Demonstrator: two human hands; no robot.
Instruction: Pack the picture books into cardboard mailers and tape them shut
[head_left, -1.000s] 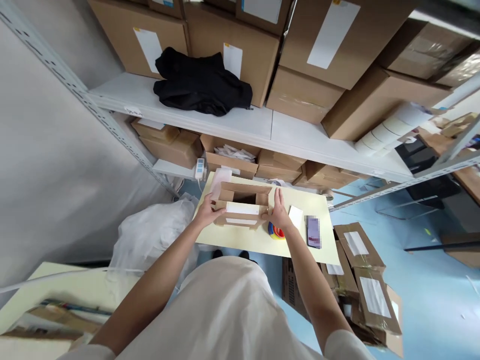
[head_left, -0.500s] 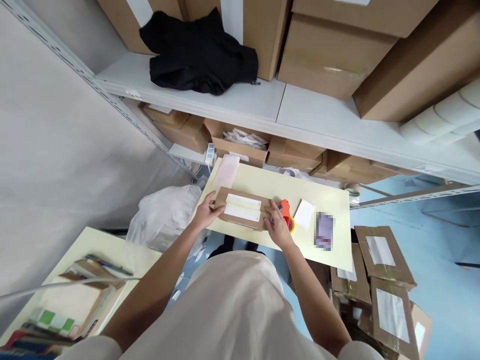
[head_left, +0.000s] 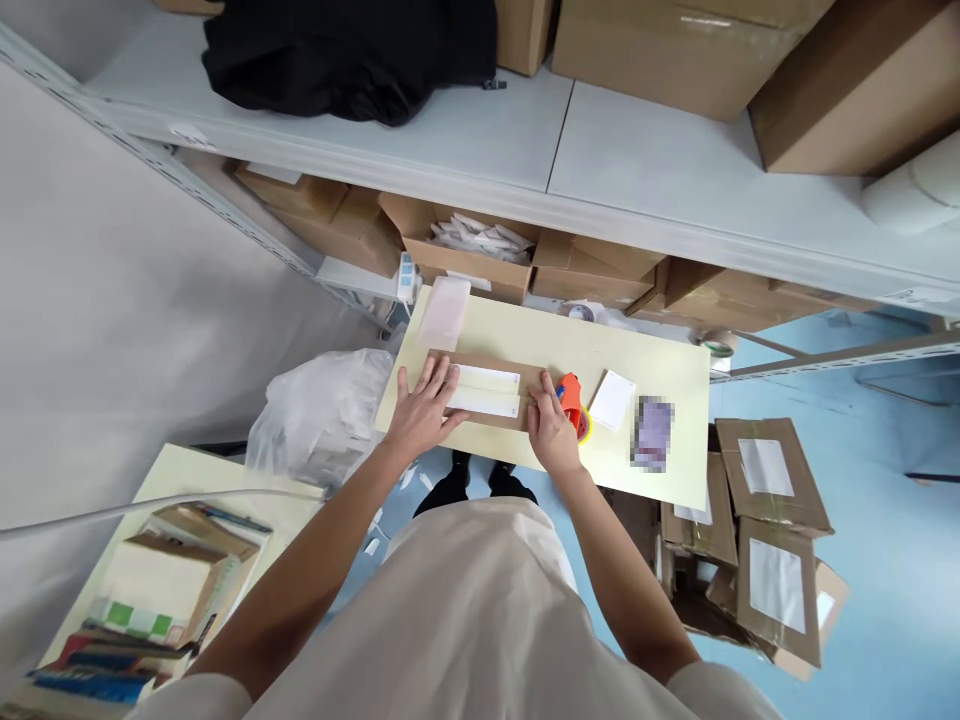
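Note:
On the pale yellow table (head_left: pixel 645 360) lies a flat cardboard box (head_left: pixel 491 362) with two white labels side by side on its top. My left hand (head_left: pixel 424 405) rests flat over the box's left end, fingers spread and covering the labels' left ends. My right hand (head_left: pixel 553 425) grips the right end of the box, its fingers bent over the corner. Just beyond that hand, partly behind it, is an orange tape dispenser (head_left: pixel 571 390) with a yellow-rimmed roll.
A stack of white labels (head_left: pixel 613 400) and a blurred purple item (head_left: pixel 651 435) lie to the right. A pinkish sheet (head_left: pixel 444 312) is at the back left. Taped boxes (head_left: pixel 757 450) pile up on the floor at right. A shelf (head_left: pixel 480 195) runs above the table's far edge.
My left hand has moved from holding the box's left edge to lying flat on its top. The right hand stays at the right end. The view has tilted down.

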